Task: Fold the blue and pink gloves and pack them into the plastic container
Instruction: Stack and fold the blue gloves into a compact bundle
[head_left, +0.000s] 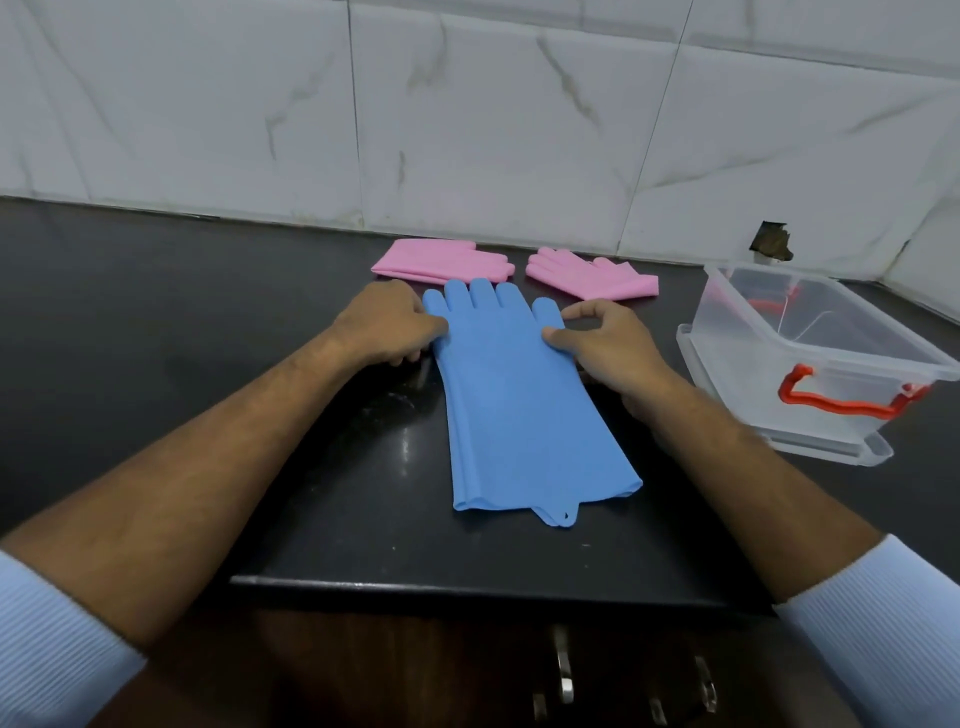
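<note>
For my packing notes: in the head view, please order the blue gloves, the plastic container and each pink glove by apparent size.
1. blue gloves, nearest the camera, so unsure against the container
2. plastic container
3. left pink glove and right pink glove: alike

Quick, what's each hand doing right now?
Left hand: fingers curled, gripping the blue gloves at the finger end.
Right hand: pinching their other edge.

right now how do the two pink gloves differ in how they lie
The left pink glove lies with its fingers pointing right; the right pink glove has its fingers pointing left, toward the other. The left one sits slightly farther back, nearer the wall; the right one lies nearer the plastic container. Both lie flat on the dark counter, untouched by either hand.
</note>
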